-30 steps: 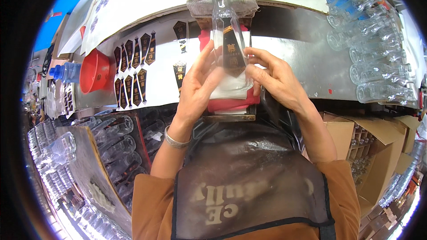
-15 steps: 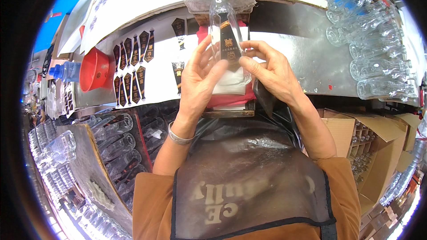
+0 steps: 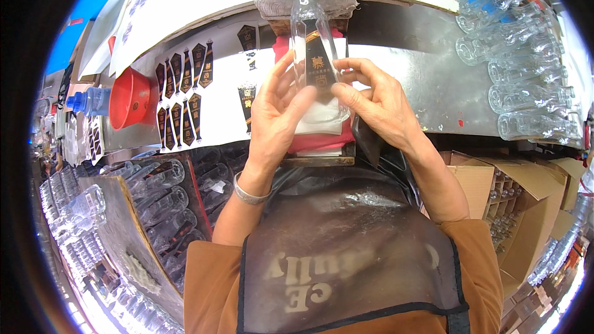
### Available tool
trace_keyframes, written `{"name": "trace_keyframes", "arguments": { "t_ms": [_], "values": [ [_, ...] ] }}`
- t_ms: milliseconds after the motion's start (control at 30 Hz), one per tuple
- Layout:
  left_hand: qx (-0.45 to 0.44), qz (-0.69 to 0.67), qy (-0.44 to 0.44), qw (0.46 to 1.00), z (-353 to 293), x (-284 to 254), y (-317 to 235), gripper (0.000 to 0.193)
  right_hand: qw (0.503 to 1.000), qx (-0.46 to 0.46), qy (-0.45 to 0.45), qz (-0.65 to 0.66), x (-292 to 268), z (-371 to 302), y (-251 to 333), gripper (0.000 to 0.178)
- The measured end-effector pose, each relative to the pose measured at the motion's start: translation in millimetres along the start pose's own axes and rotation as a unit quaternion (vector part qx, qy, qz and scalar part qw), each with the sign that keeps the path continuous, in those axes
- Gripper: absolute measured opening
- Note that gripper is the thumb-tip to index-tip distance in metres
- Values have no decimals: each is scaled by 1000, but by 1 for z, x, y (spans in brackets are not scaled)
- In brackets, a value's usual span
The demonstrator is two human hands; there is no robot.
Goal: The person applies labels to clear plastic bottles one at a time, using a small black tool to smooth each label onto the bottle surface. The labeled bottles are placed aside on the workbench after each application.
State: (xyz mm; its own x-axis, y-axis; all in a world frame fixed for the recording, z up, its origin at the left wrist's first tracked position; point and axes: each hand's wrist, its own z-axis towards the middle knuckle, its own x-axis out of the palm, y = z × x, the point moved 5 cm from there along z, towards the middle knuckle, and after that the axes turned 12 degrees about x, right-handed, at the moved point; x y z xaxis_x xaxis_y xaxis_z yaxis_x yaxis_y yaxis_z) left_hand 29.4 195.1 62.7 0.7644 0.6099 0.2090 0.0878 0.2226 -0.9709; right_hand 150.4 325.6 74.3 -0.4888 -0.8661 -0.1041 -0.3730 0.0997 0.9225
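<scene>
Glass bottle, black label, upper centre of frame.
Left hand, right hand cup its sides; cannot tell whether pinching. Judgement: press label evenly, middle outward.

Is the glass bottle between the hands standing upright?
No, the bottle lies down, its neck across the cloth roll.

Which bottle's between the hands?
The bottle with its neck on the grey cloth, left hand and right hand at its sides; the other bottles sit well off, left and right.
</scene>
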Motion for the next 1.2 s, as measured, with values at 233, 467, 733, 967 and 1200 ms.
{"name": "trace_keyframes", "arguments": {
  "t_ms": [233,467,733,967,1200],
  "values": [
    [-4,-3,-14,1000,-1,0,0,66,980,76,-51,179,-30,23,-32,39],
    [-3,2,-19,1000,-2,-1,2,67,987,-62,-43,142,-39,27,23,25],
    [-10,-13,-25,1000,-1,2,-2,68,944,-252,-23,-213,-24,50,115,26],
    [-21,-21,-14,999,-5,-2,3,66,873,-422,-66,-237,-19,27,93,22],
    [-7,5,-53,999,23,-24,-14,63,936,-279,-59,-208,-28,42,79,29]
  ]
}}
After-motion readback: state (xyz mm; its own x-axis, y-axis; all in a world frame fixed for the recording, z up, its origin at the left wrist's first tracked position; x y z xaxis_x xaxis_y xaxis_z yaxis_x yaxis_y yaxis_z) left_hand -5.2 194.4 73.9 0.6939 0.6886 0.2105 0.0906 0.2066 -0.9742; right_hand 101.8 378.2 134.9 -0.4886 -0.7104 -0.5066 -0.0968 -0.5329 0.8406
